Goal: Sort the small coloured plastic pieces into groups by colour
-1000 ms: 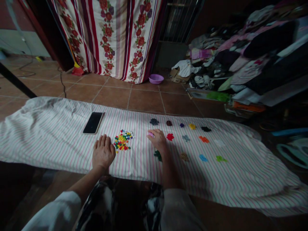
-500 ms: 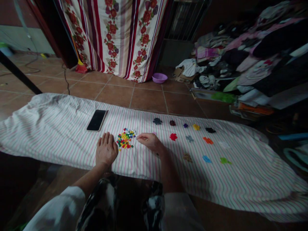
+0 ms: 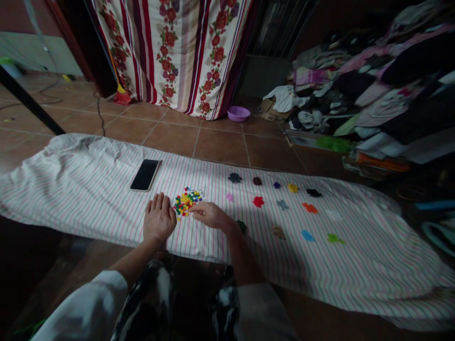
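Note:
My left hand (image 3: 159, 219) lies flat on the striped cloth, fingers stretched out, its thumb side beside a mixed pile of small coloured pieces (image 3: 185, 201). At the right edge of that pile is my right hand (image 3: 213, 216), fingers drawn together in a pinch. Whatever may be between its fingertips is too small to make out. Single-colour heaps lie to the right, among them pink pieces (image 3: 230, 197), red pieces (image 3: 258, 201) and grey pieces (image 3: 282, 205). Dark green pieces (image 3: 242, 226) are partly hidden behind my right wrist.
A phone (image 3: 145, 175) rests on the striped cloth (image 3: 85, 189) at the left. More heaps, including yellow pieces (image 3: 293, 188), orange pieces (image 3: 310, 208) and light blue pieces (image 3: 307, 235), spread rightward. On the floor beyond stand a purple basin (image 3: 238, 113) and piled clothes.
My right hand has moved left and slightly down to the mixed pile's edge, uncovering the pink heap and part of the dark green one. My left hand stays flat beside the pile.

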Action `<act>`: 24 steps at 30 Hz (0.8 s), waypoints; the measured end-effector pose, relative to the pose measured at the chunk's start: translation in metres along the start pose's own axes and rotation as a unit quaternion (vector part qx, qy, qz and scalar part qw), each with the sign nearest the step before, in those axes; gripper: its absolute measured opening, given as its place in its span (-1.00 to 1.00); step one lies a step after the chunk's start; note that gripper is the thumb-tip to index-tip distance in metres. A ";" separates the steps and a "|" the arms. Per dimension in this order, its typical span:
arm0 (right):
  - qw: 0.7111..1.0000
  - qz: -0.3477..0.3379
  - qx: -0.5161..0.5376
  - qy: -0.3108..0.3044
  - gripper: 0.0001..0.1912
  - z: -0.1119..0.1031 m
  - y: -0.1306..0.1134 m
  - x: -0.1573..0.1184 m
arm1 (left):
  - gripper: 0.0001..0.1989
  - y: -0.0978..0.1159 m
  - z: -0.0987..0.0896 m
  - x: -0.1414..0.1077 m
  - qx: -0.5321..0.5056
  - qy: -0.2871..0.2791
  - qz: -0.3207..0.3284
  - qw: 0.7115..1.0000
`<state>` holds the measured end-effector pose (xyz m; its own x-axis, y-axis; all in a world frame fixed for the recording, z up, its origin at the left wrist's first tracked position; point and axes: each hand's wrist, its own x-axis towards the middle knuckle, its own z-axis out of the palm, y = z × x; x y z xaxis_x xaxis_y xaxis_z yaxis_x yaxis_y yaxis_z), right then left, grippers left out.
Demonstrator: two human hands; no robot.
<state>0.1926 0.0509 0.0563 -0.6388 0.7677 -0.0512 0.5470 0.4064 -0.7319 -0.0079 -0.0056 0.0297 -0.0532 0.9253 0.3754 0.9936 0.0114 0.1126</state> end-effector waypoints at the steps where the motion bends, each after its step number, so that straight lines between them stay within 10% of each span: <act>1: 1.000 -0.013 -0.006 0.016 -0.74 0.001 0.002 0.001 | -0.53 0.000 0.000 0.000 0.000 0.000 0.000 1.000; 24: 0.994 0.045 0.040 0.091 -0.87 0.005 -0.001 0.008 | -0.53 0.001 -0.004 0.001 -0.011 -0.011 -0.009 1.000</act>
<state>0.1837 0.0543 0.0533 -0.4772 0.8788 -0.0002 0.5484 0.2976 -0.7815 -0.0068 -0.0063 0.0334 -0.0683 0.9329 0.3536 0.9901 0.0198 0.1391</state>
